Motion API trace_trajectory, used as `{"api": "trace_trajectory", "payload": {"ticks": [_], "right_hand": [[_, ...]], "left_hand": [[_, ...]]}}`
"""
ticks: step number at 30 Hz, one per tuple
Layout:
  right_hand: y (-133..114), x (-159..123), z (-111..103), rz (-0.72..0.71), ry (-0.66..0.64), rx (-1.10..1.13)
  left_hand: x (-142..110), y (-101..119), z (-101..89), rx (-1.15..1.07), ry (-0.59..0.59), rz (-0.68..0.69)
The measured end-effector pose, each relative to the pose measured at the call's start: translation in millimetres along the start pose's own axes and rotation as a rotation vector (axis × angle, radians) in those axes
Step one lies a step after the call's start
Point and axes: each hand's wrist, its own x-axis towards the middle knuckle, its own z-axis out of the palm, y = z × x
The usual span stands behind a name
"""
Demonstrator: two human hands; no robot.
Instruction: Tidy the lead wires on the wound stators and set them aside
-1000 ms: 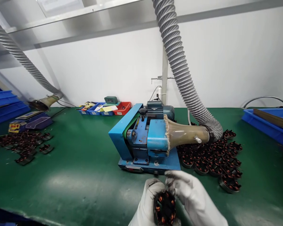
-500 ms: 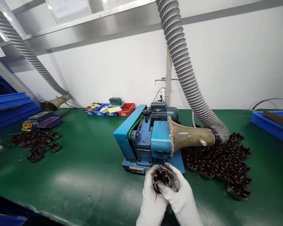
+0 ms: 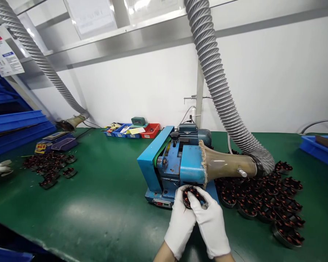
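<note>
Both my hands wear white gloves and hold one motor stator [image 3: 187,198], a dark ring with copper windings. My left hand [image 3: 182,216] wraps its left side, and my right hand [image 3: 211,218] grips the right side with the thumb laid over the ring. A thin wire hangs from the stator's lower edge. It sits right in front of the blue belt grinding machine [image 3: 153,149], just below the blue hood [image 3: 191,163]. My fingers hide much of the stator's far side.
Many stators [image 3: 262,196] are heaped right of the machine, and a smaller heap [image 3: 49,163] lies left. A ribbed hose [image 3: 215,72] joins the tan funnel [image 3: 226,160]. Small bins [image 3: 150,131] stand at the back. Another person's gloved hand [image 3: 0,169] shows at the left edge.
The stator has moved up closer to the hood in both my hands and looks more tilted. The view has shifted slightly left and up. The other person's hand shows more fully at the left edge.
</note>
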Motion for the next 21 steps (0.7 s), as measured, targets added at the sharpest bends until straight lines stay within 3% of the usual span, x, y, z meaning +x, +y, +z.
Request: {"api": "trace_trajectory", "payload": {"ticks": [8,16,21], "right_hand": [[-5,4,-2,0.004,-0.011,0.027],[20,-31,-6,0.081,0.048,-0.006],[15,-22,-1,0.085,0.006,0.086]], "left_hand": [[0,-5,7.3,-0.022,0.012,-0.017],[-36,-3,-18.9,0.147,-0.010,0.011],[-23,-4,-15.8,0.114,-0.017,0.014]]}}
